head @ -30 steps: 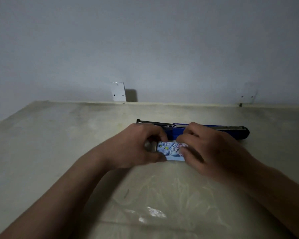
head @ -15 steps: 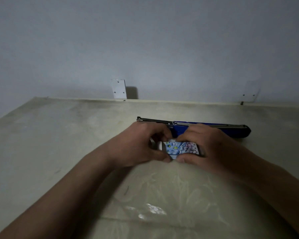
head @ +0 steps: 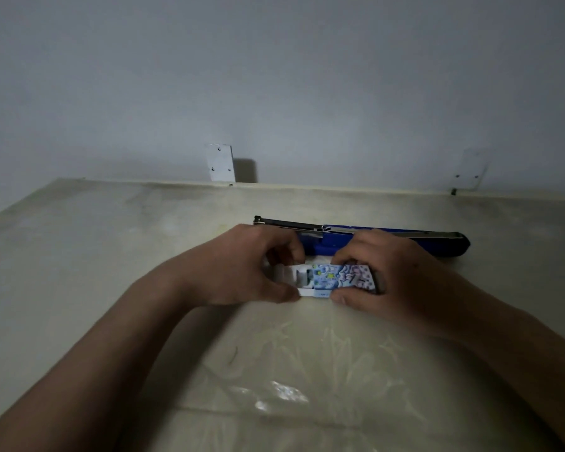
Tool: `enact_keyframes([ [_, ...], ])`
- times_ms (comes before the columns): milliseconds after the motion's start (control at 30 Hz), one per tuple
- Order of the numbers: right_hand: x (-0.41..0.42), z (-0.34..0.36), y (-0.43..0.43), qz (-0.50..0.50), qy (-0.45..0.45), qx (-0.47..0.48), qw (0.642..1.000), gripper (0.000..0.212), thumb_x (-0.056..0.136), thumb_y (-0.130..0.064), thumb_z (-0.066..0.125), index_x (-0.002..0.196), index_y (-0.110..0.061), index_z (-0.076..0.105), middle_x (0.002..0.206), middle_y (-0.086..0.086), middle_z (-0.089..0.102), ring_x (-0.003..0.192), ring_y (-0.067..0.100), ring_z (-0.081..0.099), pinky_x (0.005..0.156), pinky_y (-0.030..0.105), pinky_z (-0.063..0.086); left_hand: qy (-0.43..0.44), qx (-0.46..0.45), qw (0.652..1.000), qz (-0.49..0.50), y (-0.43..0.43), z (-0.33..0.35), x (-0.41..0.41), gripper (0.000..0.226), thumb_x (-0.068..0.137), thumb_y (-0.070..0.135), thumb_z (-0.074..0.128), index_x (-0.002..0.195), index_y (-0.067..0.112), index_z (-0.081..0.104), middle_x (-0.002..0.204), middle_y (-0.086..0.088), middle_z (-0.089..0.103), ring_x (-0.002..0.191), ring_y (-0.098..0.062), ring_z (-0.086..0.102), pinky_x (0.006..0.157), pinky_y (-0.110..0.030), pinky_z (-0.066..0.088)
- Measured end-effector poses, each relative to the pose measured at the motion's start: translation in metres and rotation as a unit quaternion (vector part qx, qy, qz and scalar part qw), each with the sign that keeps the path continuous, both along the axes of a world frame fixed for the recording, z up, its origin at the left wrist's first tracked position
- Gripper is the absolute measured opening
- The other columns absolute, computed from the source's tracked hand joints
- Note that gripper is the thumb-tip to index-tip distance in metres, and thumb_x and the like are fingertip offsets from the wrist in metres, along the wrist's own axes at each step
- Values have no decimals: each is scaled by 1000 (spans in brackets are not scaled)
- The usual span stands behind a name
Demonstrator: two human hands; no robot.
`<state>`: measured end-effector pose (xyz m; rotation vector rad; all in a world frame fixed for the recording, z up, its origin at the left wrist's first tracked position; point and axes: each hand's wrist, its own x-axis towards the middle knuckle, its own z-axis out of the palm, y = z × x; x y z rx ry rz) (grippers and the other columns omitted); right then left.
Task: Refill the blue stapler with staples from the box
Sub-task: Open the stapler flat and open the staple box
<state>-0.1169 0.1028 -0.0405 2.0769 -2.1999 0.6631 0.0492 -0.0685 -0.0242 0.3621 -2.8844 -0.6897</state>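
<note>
The blue stapler (head: pixel 437 244) lies opened flat on the table just behind my hands, its metal staple rail stretching to the left. In front of it both hands hold the small staple box (head: pixel 340 277), which has a blue and white patterned sleeve. My right hand (head: pixel 398 275) grips the sleeve. My left hand (head: pixel 242 269) pinches the white inner tray (head: pixel 296 277), which sticks out of the sleeve's left end. Grey strips of staples show inside the tray.
The pale table (head: pixel 111 256) carries a faint floral pattern and a glossy patch near me. Its far edge meets a grey wall with two small metal brackets (head: pixel 220 163), one left of centre and one at the right.
The inner tray has slid out of the sleeve to the left, pulled by my left hand while my right hand held the sleeve. The stapler has not moved.
</note>
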Motion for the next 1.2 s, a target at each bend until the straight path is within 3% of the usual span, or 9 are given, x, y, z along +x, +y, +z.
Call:
enact_keyframes([
  [200, 1, 0, 0, 4, -8, -3, 1000, 33, 74, -36, 78, 100, -17, 69, 90, -3, 62, 84, 12, 56, 75, 22, 39, 39, 45, 998, -21, 8, 2, -1, 15, 84, 31, 71, 88, 25, 57, 82, 10, 64, 70, -2, 54, 60, -14, 40],
  [433, 2, 1, 0, -1, -9, -5, 1000, 36, 75, -38, 77, 102, -17, 68, 92, -2, 63, 87, 14, 57, 79, 29, 42, 53, -26, 998, -32, 10, 0, -4, 5, 84, 20, 72, 86, 22, 67, 76, 16, 63, 72, 5, 53, 63, -6, 35],
  [667, 1, 0, -1, -2, -3, -1, 1000, 37, 75, -40, 77, 103, -18, 68, 92, -5, 62, 86, 10, 54, 76, 20, 38, 50, -40, 998, -26, 8, -2, -6, 7, 79, 18, 73, 84, 23, 72, 83, 14, 68, 78, 4, 57, 67, -5, 36],
  [900, 2, -1, 0, -4, -6, -5, 1000, 36, 75, -42, 76, 103, -20, 67, 91, -8, 59, 85, 8, 53, 75, 20, 39, 34, -18, 999, -9, 4, -5, -7, 5, 80, 22, 74, 77, 24, 70, 85, 13, 68, 83, -3, 60, 73, -15, 44],
  [1033, 2, 0, -1, -4, -7, -5, 1000, 37, 75, -40, 76, 103, -18, 68, 92, -5, 61, 86, 12, 55, 77, 25, 42, 10, -7, 1000, -19, 5, -5, -8, 15, 84, 21, 70, 73, 26, 63, 92, 9, 65, 86, -4, 59, 79, -21, 45],
  [1200, 3, 1, -1, 1, -9, -7, 1000, 41, 75, -39, 77, 108, -16, 67, 95, -1, 63, 89, 14, 56, 79, 24, 40, 42, 32, 998, -17, 5, -3, -5, 13, 89, 14, 62, 80, 24, 59, 91, 6, 61, 78, -5, 56, 67, -12, 40],
])
